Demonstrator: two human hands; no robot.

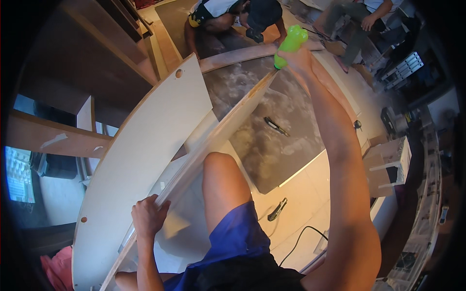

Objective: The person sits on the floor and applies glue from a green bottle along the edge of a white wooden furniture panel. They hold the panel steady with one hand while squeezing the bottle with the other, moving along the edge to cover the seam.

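Note:
My left hand (150, 216) is closed over the edge of a long white board (218, 136), which stands on edge and runs slantwise from the lower left to the upper middle. At arm's length, my right hand (297, 59) grips a bright green plastic bottle (290, 46), tipped with its narrow end down. The bottle's tip meets the far end of the board's bare edge, where a brownish streak (257, 88) lies along it. My bare knee (221, 169) rests close against the board's right side.
A wide white panel (145, 126) with round holes leans at the left. One utility knife (276, 126) lies on a dark marbled sheet (272, 160), another utility knife (277, 209) on the pale floor. A co-worker (242, 19) bends over ahead; another person (359, 24) sits at upper right. A black cable (296, 242) curves nearby.

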